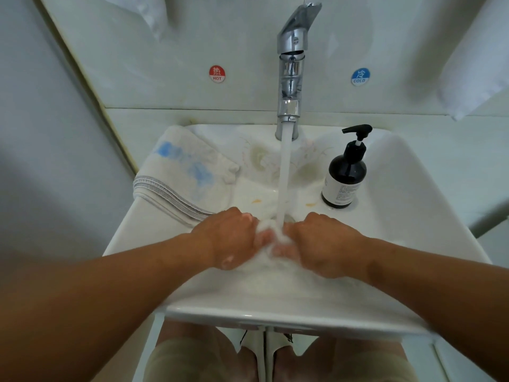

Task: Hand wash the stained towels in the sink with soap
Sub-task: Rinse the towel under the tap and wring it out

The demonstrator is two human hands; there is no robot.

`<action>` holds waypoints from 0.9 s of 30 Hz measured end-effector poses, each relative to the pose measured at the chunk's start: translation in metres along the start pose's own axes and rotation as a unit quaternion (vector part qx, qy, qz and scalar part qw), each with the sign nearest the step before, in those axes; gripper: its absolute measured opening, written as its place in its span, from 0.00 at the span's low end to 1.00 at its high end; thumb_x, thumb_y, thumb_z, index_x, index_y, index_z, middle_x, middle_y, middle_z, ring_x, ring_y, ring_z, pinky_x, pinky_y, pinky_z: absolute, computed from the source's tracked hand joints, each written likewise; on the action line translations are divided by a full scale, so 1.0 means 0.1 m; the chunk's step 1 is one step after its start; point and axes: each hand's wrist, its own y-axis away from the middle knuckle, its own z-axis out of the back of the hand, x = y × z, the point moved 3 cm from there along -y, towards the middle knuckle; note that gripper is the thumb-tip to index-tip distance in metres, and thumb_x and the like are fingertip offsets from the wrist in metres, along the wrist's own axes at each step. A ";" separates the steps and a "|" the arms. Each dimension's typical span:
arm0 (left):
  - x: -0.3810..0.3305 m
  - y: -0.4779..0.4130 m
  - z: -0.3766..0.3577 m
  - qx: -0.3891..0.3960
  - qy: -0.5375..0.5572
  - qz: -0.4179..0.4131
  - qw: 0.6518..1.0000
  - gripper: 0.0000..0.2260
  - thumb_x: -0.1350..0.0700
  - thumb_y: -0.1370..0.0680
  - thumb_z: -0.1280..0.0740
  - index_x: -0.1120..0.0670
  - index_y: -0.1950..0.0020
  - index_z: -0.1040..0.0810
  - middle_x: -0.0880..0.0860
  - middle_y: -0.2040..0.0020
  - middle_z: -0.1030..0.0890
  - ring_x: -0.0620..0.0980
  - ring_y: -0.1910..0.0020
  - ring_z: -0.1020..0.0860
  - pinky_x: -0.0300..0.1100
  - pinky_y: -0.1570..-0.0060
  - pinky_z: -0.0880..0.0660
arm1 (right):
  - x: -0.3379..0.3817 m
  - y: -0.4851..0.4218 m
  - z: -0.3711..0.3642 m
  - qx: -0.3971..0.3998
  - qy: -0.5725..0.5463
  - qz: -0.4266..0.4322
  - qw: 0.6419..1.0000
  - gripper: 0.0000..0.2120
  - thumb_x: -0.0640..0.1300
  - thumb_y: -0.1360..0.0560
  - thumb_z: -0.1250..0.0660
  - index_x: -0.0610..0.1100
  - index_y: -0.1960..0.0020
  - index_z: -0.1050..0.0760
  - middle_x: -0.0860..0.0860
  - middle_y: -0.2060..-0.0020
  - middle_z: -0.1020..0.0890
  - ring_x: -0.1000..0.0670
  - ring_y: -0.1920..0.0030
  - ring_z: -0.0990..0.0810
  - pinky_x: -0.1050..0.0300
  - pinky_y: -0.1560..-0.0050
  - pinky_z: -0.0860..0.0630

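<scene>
Both of your hands are down in the white sink (407,205), knuckles up, fingers curled into a bunched white towel (271,234) right under the stream of water (283,175). Your left hand (231,239) grips the bunch from one side and your right hand (323,245) from the other. The two fists nearly touch, with wet cloth squeezed up between them. The rest of that towel spreads soaked beneath your wrists toward the near wall, too blurred to tell whether it is stained.

That sink fills the middle of the view, with a faint floral pattern on its back slope. Draped over its back left corner is a second towel (181,172), folded, cream with a grey woven border and blue blotches on top. Its lower edge ends just beside your left hand. The chrome faucet (290,78) rises at the middle of the back edge, and the thick stream drops from its spout straight onto the cloth between your fists. Right of the stream, on the sink's ledge, a dark soap bottle (344,175) with a black pump and white label stands upright, apart from both hands. On the wall behind, a red HOT sticker (217,74) sits left of the faucet and a blue COLD sticker (360,77) right of it. Two small orange flecks (256,201) lie on the basin floor, one on each side of the stream.
</scene>
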 end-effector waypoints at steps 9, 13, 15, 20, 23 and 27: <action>0.22 0.07 -0.08 0.020 0.075 -0.019 0.997 0.42 0.23 0.28 0.50 0.43 0.19 0.50 0.51 0.26 0.34 0.54 0.28 0.32 0.51 0.28 0.33 | 0.00 0.02 0.06 -0.094 0.068 0.005 0.993 0.15 0.58 0.17 0.46 0.57 0.32 0.42 0.52 0.51 0.29 0.46 0.52 0.22 0.46 0.51 0.22; 0.07 0.09 -0.18 0.085 -0.049 -0.025 0.995 0.34 0.35 0.17 0.50 0.48 0.18 0.59 0.53 0.25 0.50 0.59 0.27 0.36 0.52 0.29 0.33 | 0.04 0.06 -0.08 0.002 0.065 0.020 0.998 0.36 0.68 0.20 0.48 0.58 0.19 0.58 0.48 0.32 0.34 0.43 0.36 0.27 0.44 0.37 0.26; 0.07 0.03 -0.16 0.063 0.000 0.011 0.998 0.28 0.37 0.16 0.50 0.51 0.21 0.48 0.60 0.29 0.37 0.60 0.36 0.26 0.53 0.37 0.28 | 0.03 0.01 -0.08 0.008 0.074 0.006 0.997 0.38 0.71 0.22 0.46 0.62 0.20 0.59 0.48 0.33 0.32 0.42 0.40 0.24 0.43 0.41 0.23; -0.01 0.01 -0.07 0.017 -0.071 -0.089 0.993 0.25 0.35 0.17 0.58 0.47 0.33 0.32 0.58 0.41 0.24 0.59 0.51 0.23 0.49 0.52 0.26 | -0.07 -0.02 0.06 -0.038 0.000 0.012 0.999 0.13 0.67 0.22 0.45 0.58 0.49 0.35 0.50 0.57 0.25 0.43 0.53 0.22 0.46 0.53 0.22; -0.06 -0.01 0.00 -0.038 -0.075 -0.146 0.986 0.13 0.41 0.15 0.55 0.39 0.33 0.37 0.54 0.49 0.27 0.58 0.56 0.25 0.48 0.57 0.28 | -0.08 0.04 0.14 -0.044 -0.070 0.054 0.995 0.21 0.73 0.26 0.45 0.56 0.59 0.31 0.55 0.63 0.24 0.50 0.59 0.24 0.52 0.58 0.26; -0.04 -0.05 -0.07 -0.023 -0.073 -0.123 0.989 0.20 0.35 0.17 0.54 0.39 0.28 0.41 0.50 0.56 0.31 0.54 0.54 0.24 0.46 0.56 0.28 | -0.11 0.08 0.15 0.013 -0.082 0.013 0.996 0.19 0.71 0.23 0.44 0.57 0.55 0.30 0.58 0.61 0.25 0.50 0.54 0.23 0.53 0.54 0.28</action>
